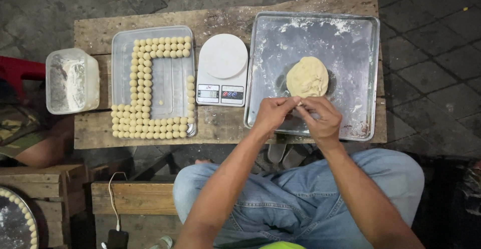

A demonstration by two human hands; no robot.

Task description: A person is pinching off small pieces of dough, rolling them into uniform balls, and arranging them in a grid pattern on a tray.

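At the centre right of the frame the left hand (270, 113) and right hand (320, 118) meet fingertip to fingertip over the near edge of a floured metal tray (361, 33), pinching a small bit of dough (299, 102) between them; both grips are narrow, closed on that bit, which is mostly hidden by the fingers. Just above the hands, on the tray, lies the dough lump (307, 77), rough and rounded, apart from the fingers. Left of the tray stands a white kitchen scale (222, 68) with nothing on its plate, and further left a clear tray (170, 86) bears dough balls (140, 123) set in neat rows along its edges. At the far left sits a plastic tub (72, 81) of flour. All rest on a wooden board (225, 21) above a paved floor. The risk, as I judge it, is that the pinched piece is so small it could stick to the fingers or slip from them over the tray's near rim onto the person's lap. A forearm swinging left could also knock the scale or disturb the tight rows of balls.
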